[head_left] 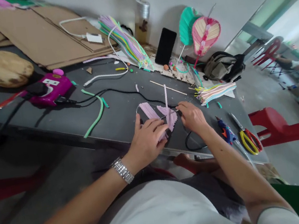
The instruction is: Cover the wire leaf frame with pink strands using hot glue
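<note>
Over the near table edge, my left hand (149, 137) is closed around a lilac piece made of pipe cleaners in rows (149, 111), its fingers covering much of it. A thin wire (162, 117) runs through the piece towards the right. A second lilac row section (171, 119) lies beside it, with one loose lilac strand (166, 96) sticking up. My right hand (193, 116) pinches the wire's end at the right, where a small dark bit shows between thumb and finger.
Right of my hands lie a blue glue gun (227, 131) and scissors (248, 141). Pipe-cleaner bundles (129, 46), a phone (165, 46) and leaf-shaped pieces (207, 35) stand behind. A purple power block (49, 88), black cable (111, 90) and cardboard (22, 37) are left.
</note>
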### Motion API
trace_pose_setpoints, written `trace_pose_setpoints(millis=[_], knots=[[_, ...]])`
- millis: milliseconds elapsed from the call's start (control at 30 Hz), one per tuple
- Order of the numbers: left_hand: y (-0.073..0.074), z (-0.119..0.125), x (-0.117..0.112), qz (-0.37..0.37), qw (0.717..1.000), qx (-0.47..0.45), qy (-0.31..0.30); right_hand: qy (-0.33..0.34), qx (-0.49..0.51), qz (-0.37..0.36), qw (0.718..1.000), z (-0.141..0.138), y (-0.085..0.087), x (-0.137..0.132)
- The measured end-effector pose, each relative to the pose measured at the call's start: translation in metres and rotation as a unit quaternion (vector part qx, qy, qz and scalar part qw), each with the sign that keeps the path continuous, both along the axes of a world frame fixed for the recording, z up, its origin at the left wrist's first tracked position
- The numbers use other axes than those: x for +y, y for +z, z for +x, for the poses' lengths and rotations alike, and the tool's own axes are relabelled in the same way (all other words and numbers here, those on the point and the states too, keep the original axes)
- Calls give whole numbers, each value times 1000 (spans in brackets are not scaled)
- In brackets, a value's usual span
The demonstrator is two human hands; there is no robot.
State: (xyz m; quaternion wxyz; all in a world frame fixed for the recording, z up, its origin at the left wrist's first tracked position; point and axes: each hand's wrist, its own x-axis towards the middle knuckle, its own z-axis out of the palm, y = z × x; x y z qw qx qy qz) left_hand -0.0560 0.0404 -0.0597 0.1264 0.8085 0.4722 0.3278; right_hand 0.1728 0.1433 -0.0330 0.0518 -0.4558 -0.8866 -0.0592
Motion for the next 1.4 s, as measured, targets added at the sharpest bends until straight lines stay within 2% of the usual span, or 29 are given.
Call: trace_pose_setpoints(millis=[100,200,400,467,600,633,667,767,833,933,1167,1400], knots=[[-1,-5,-5,14,1000,-20,16,18,-49,-3,999,-5,0,18],[0,-7,-10,40,995,-91,27,26,-53,0,998,-5,4,28],[18,3,-40,88,955,-282,18,27,-34,-2,999,8,21,26],[22,10,-52,34,942,-333,-11,23,-10,5,1000,15,29,14],[25,21,-61,-190,901,-390,-17,5,72,33,997,31,39,-32],[26,22,-59,-236,885,-401,-14,-2,109,42,993,34,39,-47],[28,22,-56,-268,867,-419,-8,-7,187,47,981,37,37,-63],[35,23,-47,-311,810,-496,32,-29,329,50,943,39,25,-111],[41,27,-44,-316,778,-541,43,-57,365,61,927,35,16,-137],[46,37,-47,-333,747,-574,42,-95,388,88,912,28,7,-163],[47,47,-52,-347,724,-594,62,-117,381,121,909,27,-8,-175],[39,46,-56,-348,741,-569,77,-145,339,152,917,26,-15,-181]])
